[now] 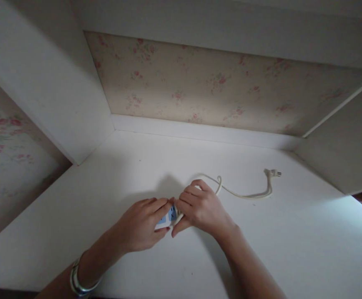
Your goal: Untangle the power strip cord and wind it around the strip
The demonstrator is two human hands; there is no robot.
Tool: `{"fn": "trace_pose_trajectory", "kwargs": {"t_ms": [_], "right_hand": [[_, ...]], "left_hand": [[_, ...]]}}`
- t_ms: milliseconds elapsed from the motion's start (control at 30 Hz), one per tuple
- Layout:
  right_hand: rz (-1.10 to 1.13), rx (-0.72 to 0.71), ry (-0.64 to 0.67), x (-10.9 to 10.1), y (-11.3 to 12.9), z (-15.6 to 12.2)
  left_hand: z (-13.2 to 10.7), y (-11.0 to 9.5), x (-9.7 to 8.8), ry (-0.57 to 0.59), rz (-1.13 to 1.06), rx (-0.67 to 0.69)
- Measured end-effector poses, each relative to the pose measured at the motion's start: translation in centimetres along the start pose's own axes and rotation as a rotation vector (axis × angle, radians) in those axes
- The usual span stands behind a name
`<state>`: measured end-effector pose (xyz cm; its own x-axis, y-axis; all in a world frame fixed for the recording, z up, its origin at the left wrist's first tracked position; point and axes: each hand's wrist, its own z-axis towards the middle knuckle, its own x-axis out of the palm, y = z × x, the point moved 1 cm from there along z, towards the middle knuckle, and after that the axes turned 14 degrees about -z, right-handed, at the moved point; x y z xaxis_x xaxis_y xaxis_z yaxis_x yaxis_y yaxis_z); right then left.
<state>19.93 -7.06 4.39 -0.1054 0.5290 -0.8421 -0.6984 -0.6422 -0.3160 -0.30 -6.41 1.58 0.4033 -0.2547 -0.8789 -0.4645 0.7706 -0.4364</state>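
A small white power strip (168,216) with blue sockets lies on the white desk (293,241), held between both hands. My left hand (141,226) grips its left end, fingers curled over the top. My right hand (199,207) is closed round its right end, where the cream cord (246,194) leaves it. The cord loops once beside my right hand, then runs right along the desk to a plug (274,172) lying loose. A silver bangle (78,282) sits on my left wrist.
The desk sits in a white alcove with a floral-papered back wall (199,83). A white side panel (59,95) stands at the left and another panel (345,145) at the right. The desk's front edge runs along the bottom left.
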Motion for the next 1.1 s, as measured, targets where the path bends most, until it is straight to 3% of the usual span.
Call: {"fn": "trace_pose_trajectory", "kwargs": {"t_ms": [133,267,400,633,933,1100], "right_hand": [[0.03,0.164,0.046,0.3,-0.5,-0.2],[0.049,0.279,0.154,0.8,-0.8,-0.6],[0.028,0.302,0.187,1.0,-1.0,-0.8],[0.04,0.269,0.147,1.0,-1.6,-0.9],[0.214,0.283,0.075,0.6,-1.3,-1.3],[0.344,0.441,0.017,2.3,-1.7,-1.8]], "left_hand": [[0.2,0.2,0.2,-0.034,-0.025,0.017],[0.2,0.7,0.2,-0.148,0.038,-0.041],[0.0,1.5,-0.2,-0.286,0.118,-0.171],[-0.1,1.3,-0.4,-0.261,0.103,-0.137],[-0.1,-0.7,0.0,-0.201,0.052,0.129],[-0.2,-1.7,0.2,-0.214,0.018,0.246]]}}
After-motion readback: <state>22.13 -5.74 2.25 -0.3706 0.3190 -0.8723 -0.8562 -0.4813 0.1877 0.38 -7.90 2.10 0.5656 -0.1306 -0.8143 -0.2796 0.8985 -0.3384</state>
